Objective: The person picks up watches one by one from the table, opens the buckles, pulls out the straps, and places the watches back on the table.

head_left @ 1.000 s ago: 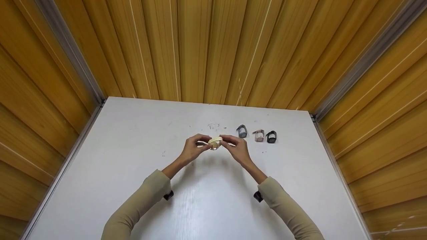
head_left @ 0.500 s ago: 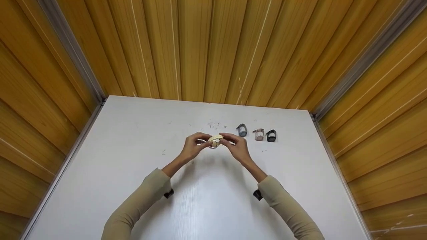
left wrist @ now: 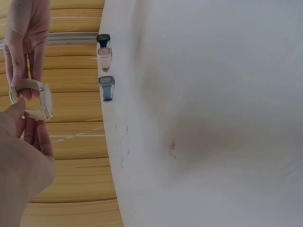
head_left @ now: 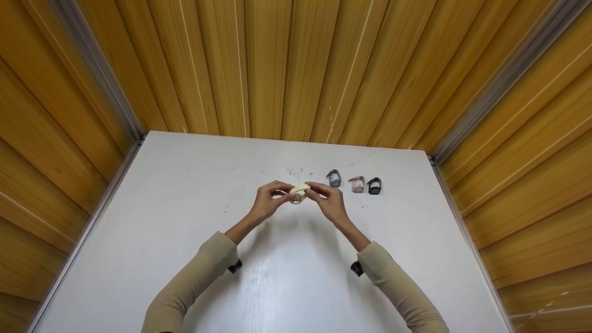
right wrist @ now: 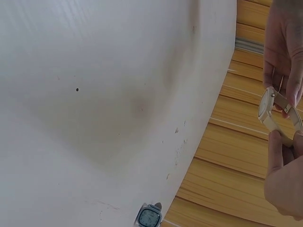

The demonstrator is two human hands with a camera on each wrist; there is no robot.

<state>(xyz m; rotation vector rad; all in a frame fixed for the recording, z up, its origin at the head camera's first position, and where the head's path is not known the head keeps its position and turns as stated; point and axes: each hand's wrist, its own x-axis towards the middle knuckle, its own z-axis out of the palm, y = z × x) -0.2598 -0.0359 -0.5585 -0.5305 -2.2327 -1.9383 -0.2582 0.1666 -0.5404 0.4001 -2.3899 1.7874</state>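
Observation:
A cream wristwatch (head_left: 299,188) is held up between both hands over the table, its strap bent round into a loop. My left hand (head_left: 267,202) pinches the strap between thumb and fingers from the left side. From the right, the thumb and fingertips of my right hand (head_left: 330,203) grip the strap as well. The round watch case (left wrist: 46,101) faces away from the strap ends in the left wrist view. In the right wrist view, the pale dial (right wrist: 264,105) shows side-on, and fingers partly cover the strap.
Three more watches stand on the white table (head_left: 194,185) to the right of the hands: a grey-blue watch (head_left: 334,179), a pink watch (head_left: 357,185) and a black watch (head_left: 375,186). Small dark marks (head_left: 294,172) lie beyond the hands. Wood-look panels (head_left: 273,69) enclose the table.
The cream watch has turned slightly between the fingers, and its strap loop shows a little differently. Both hands keep their hold almost in place. The other watches rest where they were.

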